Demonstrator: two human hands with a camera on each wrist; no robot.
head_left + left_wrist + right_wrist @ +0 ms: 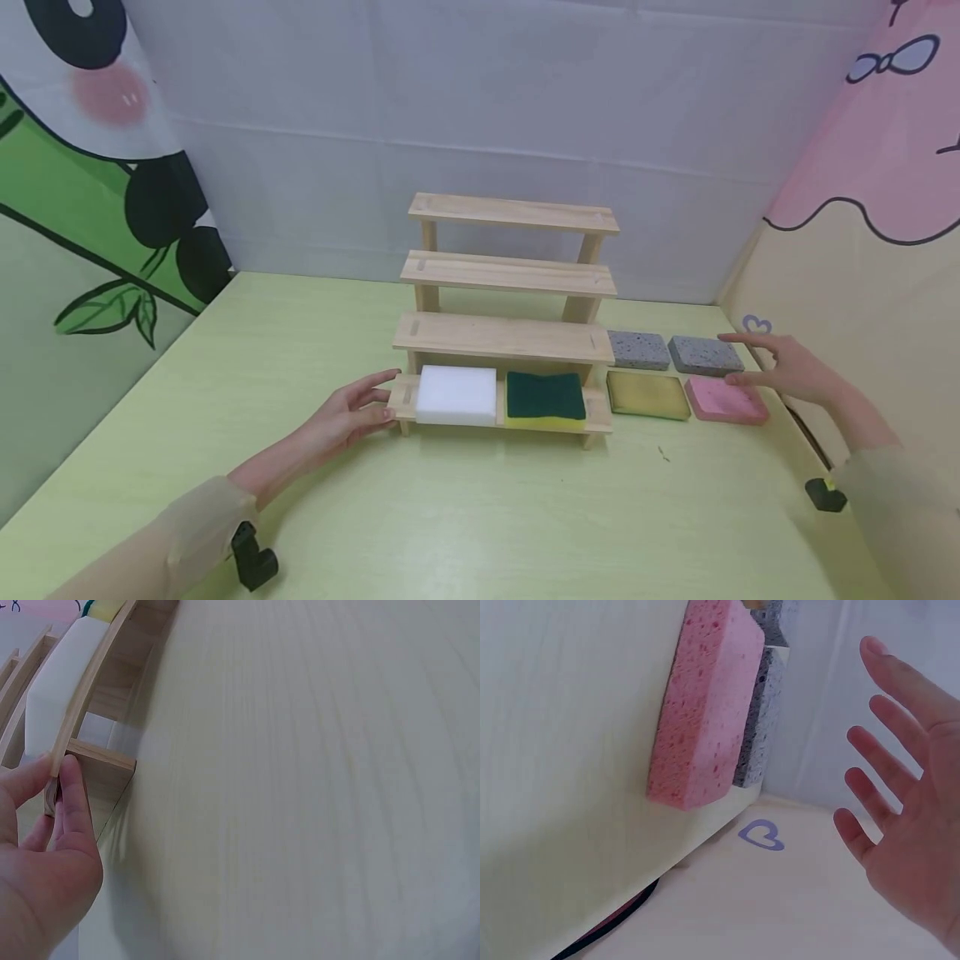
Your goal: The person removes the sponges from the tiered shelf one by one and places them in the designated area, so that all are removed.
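At the left end of the lowest board of a stepped wooden shelf (502,337), my left hand (341,423) pinches the board between thumb and fingers. On that board lie a white sponge (456,396) and, beside it, a green-and-yellow scouring sponge (545,395). My right hand (802,368) hovers with spread fingers over a pink sponge (722,402) and a grey sponge (702,355) on the table. In the right wrist view that hand (919,776) is apart from the pink sponge (705,712) and holds nothing.
A second grey sponge (639,350) and a yellowish sponge (647,395) lie just right of the shelf. Behind stands a pale cloth backdrop (300,150), with printed panels at both sides. A dark cable (622,919) runs along the table's right edge.
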